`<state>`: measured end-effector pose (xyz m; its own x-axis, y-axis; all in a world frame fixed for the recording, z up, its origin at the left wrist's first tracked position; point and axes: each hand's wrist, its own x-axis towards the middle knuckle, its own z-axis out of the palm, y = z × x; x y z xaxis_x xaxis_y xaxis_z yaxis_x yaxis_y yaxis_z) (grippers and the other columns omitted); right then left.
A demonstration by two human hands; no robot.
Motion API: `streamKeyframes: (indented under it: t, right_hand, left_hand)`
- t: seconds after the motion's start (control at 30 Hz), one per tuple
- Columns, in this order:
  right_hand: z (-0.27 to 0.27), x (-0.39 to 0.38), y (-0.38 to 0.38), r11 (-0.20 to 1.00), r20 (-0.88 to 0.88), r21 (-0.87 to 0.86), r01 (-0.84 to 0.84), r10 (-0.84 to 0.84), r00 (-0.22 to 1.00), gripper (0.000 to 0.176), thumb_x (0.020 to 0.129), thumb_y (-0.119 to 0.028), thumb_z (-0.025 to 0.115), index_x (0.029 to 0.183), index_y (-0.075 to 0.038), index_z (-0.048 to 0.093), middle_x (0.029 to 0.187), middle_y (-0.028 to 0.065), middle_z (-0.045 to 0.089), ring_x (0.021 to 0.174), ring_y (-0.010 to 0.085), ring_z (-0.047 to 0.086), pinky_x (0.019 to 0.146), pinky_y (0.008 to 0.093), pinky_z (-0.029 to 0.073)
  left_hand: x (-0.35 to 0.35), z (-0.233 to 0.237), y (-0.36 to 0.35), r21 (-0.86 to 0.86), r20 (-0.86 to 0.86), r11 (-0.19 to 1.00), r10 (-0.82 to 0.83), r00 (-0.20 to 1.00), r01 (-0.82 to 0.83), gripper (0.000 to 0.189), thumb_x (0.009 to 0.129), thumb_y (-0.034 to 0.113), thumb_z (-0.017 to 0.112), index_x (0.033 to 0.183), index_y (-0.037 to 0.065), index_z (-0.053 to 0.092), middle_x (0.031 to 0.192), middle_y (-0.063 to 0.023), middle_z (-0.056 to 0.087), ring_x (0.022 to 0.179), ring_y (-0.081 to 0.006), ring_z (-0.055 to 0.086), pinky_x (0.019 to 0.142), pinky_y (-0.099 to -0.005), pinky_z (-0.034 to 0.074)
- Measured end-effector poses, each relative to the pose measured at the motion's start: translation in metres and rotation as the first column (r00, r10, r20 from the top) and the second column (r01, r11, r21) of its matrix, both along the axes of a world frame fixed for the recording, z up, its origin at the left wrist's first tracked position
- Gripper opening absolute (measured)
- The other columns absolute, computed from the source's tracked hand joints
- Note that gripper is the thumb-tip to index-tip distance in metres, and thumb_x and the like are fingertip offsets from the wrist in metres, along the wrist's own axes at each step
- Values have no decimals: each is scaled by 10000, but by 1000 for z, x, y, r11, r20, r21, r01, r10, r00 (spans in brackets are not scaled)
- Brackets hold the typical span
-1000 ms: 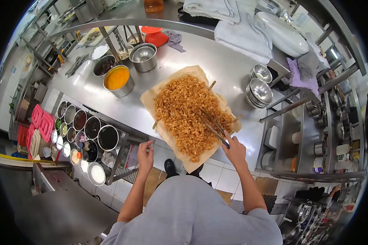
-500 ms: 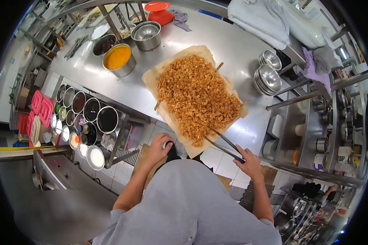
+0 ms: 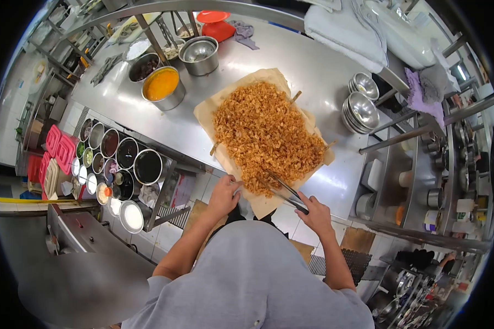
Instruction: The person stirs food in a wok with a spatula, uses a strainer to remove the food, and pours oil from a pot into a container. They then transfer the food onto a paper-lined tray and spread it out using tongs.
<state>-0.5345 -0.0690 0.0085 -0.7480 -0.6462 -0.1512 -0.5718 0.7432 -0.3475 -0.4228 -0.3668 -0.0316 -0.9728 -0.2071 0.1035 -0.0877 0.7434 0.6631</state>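
A broad heap of golden-brown fried flakes (image 3: pixel 266 131), perhaps crisp shallots, lies on brown paper (image 3: pixel 262 207) at the counter's near edge. My right hand (image 3: pixel 314 214) is closed around the dark handles of metal tongs (image 3: pixel 291 194). The tips of the tongs are in the near part of the heap, slightly apart. My left hand (image 3: pixel 223 196) is at the paper's near left edge, its fingers bent together. Whether the fingertips pinch the paper cannot be made out. Thin sticks (image 3: pixel 296 96) poke out from under the heap at its sides.
A pot of orange liquid (image 3: pixel 162 85) and a steel pot (image 3: pixel 199 55) stand on the steel counter (image 3: pixel 121 118) at the back left. Stacked steel bowls (image 3: pixel 361 109) are at the right. Several round containers of ingredients (image 3: pixel 148 166) sit low at the left.
My right hand and the tongs have moved left, with the tips farther into the near part of the heap. My left hand has come up and right to the paper's edge.
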Motion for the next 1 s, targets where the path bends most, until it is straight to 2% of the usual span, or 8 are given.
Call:
streamKeyframes:
  t: [0.13,0.2,0.23,0.33,0.43,0.63,0.9,1.0]
  right_hand:
    - [10,-13,-23,1000,20,-23,10,-9,1000,599,735,-352,690,1287,-222,499,838,109,573,651,295,600,586,381,498]
    - [5,-23,-47,996,-48,-84,-5,1,999,594,746,-355,677,1295,-226,491,849,116,576,669,299,603,589,381,499]
    - [2,-29,-62,991,-110,-135,-9,-6,994,588,758,-358,665,1303,-229,484,861,123,580,686,303,607,592,382,500]
    - [-10,-48,-114,981,-144,-186,-47,20,989,554,804,-346,623,1322,-232,463,891,141,589,723,309,615,620,390,504]
    - [-7,-63,-165,997,-85,-66,-51,45,995,513,839,-328,592,1323,-222,460,919,154,597,753,315,623,653,400,507]
    - [-8,-84,-217,995,-69,-40,-89,86,994,502,851,-328,576,1319,-190,458,941,166,604,809,326,622,711,416,500]
    - [19,-90,-213,998,-45,58,-24,26,999,566,813,-379,590,1328,-191,450,989,170,605,856,316,620,729,424,506]
    - [13,-108,-191,989,-87,149,-18,31,996,582,803,-387,596,1330,-190,446,1010,170,602,865,314,620,721,425,507]
  left_hand:
    - [-2,0,-11,66,-26,995,76,997,-74,266,742,29,601,1004,61,628,954,-153,513,918,-319,525,790,-380,439]
    - [-7,-4,-28,138,-167,951,299,940,-278,273,744,16,585,1010,61,629,934,-148,511,872,-301,537,756,-377,446]
    - [-13,-9,-43,220,-153,909,391,908,-354,290,753,16,579,1038,60,611,923,-143,517,801,-271,551,721,-362,457]
    - [-37,-21,-90,249,-213,842,530,821,-479,301,765,23,578,1063,58,597,924,-142,527,773,-256,570,710,-359,470]
    - [-67,-41,-125,217,-100,840,525,845,-497,289,786,58,579,1074,55,598,947,-148,542,799,-248,590,726,-359,480]
    - [-99,-72,-151,227,-27,816,551,834,-532,304,813,105,553,1109,47,591,950,-174,575,851,-315,589,766,-377,475]
    - [-103,-88,-159,398,-4,755,570,821,-522,313,793,74,537,1102,42,581,919,-165,578,859,-303,578,781,-372,464]
    - [-100,-77,-162,290,4,812,529,849,-507,334,787,75,545,1120,52,564,949,-161,567,841,-296,578,771,-372,467]
